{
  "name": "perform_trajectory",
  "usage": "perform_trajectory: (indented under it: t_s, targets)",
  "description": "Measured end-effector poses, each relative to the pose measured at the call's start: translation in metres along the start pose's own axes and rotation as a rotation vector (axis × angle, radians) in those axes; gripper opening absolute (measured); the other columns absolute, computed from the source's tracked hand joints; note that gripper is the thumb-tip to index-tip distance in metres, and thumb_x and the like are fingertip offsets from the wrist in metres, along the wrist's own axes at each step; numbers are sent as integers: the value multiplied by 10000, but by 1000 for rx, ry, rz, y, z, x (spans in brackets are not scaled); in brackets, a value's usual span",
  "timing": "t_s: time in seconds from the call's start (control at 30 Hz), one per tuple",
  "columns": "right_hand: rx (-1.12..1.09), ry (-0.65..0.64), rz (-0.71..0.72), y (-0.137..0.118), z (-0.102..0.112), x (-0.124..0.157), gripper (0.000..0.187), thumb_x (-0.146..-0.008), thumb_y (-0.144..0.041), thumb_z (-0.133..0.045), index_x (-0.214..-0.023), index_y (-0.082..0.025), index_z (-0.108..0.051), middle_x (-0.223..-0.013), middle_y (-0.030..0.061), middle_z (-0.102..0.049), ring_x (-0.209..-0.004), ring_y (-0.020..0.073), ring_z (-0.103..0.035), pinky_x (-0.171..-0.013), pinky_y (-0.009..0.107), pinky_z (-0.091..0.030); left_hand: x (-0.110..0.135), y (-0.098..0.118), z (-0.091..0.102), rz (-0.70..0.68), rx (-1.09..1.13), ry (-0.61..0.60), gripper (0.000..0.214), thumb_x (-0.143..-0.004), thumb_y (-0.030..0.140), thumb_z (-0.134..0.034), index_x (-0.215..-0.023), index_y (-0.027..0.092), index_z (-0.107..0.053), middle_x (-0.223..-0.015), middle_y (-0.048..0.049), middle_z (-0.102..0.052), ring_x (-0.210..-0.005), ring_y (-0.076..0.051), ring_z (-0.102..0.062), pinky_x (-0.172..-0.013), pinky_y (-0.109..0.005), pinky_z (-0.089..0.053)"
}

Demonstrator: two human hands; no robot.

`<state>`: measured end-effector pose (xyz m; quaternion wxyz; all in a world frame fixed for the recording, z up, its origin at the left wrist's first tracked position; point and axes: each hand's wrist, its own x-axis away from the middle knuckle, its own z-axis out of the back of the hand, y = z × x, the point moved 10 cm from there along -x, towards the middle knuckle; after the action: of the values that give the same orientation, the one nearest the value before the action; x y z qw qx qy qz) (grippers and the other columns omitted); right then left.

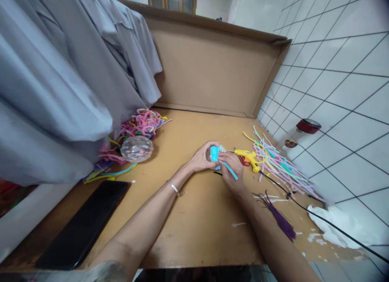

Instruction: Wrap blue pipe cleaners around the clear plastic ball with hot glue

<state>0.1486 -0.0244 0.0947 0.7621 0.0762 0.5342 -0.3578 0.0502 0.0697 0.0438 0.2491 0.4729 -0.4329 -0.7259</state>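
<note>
Both my hands meet over the middle of the wooden table (194, 217). My left hand (202, 158) cups a small clear ball (221, 148) wrapped with a light blue pipe cleaner (214, 153). My right hand (232, 168) pinches the free end of that blue pipe cleaner, which sticks out toward me. A yellow glue gun (248, 155) lies just right of my hands, touching neither.
Pastel pipe cleaners (279, 164) lie at the right, a pink and mixed pile (142, 124) at the left beside a clear confetti ball (136, 148). A black phone (83, 225), a purple tassel (279, 217), a black cord (328, 221), a jar (304, 132), hanging grey shirts (60, 71) and a cardboard backboard (209, 71) surround the table.
</note>
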Motion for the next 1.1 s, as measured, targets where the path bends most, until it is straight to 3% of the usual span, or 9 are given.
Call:
perform_trajectory:
  t_s: [0.3, 0.7, 1.1]
  targets:
    - [-35, 3, 19, 1, 0, 2, 175, -900, -162, -511, -920, -228, -672, -950, 77, -749, -925, 210, -706, -857, 409, -545, 0, 4, -1, -29, -12, -11, 510, -608, 195, -771, -1064, 192, -543, -1340, -129, -533, -1264, -276, -527, -1067, -407, -409]
    - [-28, -21, 15, 1, -2, 2, 180, -905, -174, -500, -915, -237, -668, -924, 71, -750, -914, 214, -709, -845, 417, -550, 0, -3, 1, 6, 42, 12, 614, -577, 180, -793, -1104, 226, -481, -1340, -110, -545, -1231, -255, -551, -1046, -387, -423]
    - [-16, -17, 39, 4, -2, 4, 178, -900, -180, -517, -931, -236, -683, -954, 74, -754, -931, 216, -707, -849, 411, -548, 0, 6, 0, 20, 25, -7, 588, -580, 199, -798, -1067, 216, -470, -1322, -110, -552, -1202, -233, -555, -1048, -380, -412]
